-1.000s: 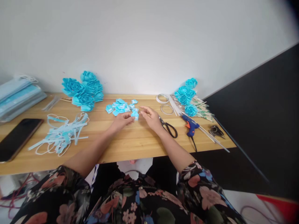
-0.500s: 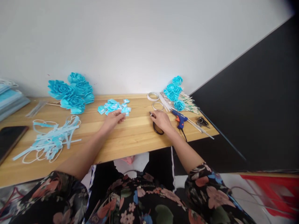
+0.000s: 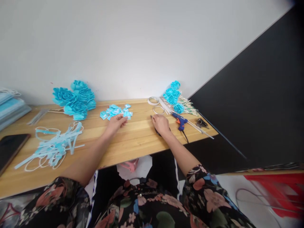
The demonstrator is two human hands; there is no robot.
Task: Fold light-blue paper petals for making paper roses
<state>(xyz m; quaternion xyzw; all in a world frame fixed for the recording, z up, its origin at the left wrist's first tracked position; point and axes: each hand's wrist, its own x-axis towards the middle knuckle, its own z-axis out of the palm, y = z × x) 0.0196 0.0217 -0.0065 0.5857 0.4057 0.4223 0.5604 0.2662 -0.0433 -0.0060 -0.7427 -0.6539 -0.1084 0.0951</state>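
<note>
My left hand (image 3: 116, 123) rests on the wooden table (image 3: 133, 139) with its fingers curled around a small blue folded piece (image 3: 125, 116), right beside the pile of blue folded pieces (image 3: 115, 111). My right hand (image 3: 161, 124) lies closed over the black-handled scissors (image 3: 157, 132), whose tip pokes out to the left of my fingers.
Large blue paper flowers (image 3: 73, 99) lie at the back left; blue strips and white loops (image 3: 52, 145) lie nearer left. A phone (image 3: 9, 148), stacked masks (image 3: 10, 107), tape rings (image 3: 156, 105), a blue glue gun (image 3: 180, 120), small flowers on sticks (image 3: 177, 99). The table ends at right.
My right hand left the blue piece and moved right onto the scissors. The left hand stayed by the pile, holding a piece. The view swung to the right.
</note>
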